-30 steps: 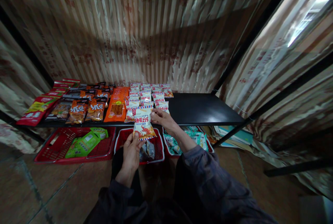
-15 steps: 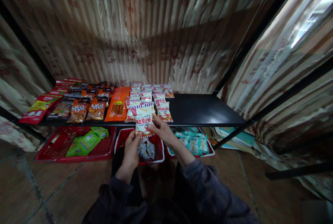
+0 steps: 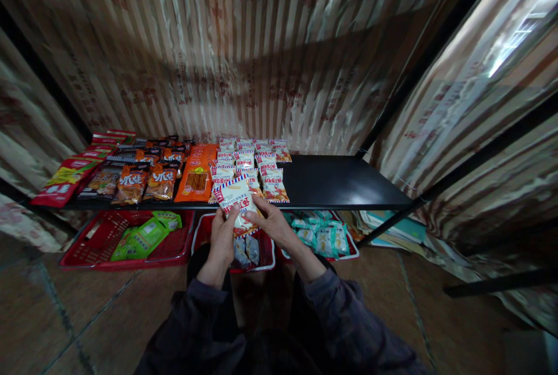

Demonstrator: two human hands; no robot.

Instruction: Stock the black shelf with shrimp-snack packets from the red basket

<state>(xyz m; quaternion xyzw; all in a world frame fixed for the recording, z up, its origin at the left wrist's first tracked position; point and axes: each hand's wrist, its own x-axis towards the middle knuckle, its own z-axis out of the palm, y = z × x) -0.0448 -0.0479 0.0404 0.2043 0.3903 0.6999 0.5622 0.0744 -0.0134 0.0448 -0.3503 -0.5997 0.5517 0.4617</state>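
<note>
1 white packet (image 3: pixel 236 192) is gripped by left hand (image 3: pixel 221 242) and right hand (image 3: pixel 275 226), seemingly above a red basket (image 3: pixel 266 247)

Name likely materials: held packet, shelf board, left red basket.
Held packet: probably plastic film, slight gloss; printed, creased pouch.
Shelf board: smooth black, soft reflection; painted metal or laminate, can't tell.
Left red basket: likely molded plastic, satin; perforated walls.

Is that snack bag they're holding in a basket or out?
Out: the left hand and right hand hold the snack bag above the middle red basket.
</note>
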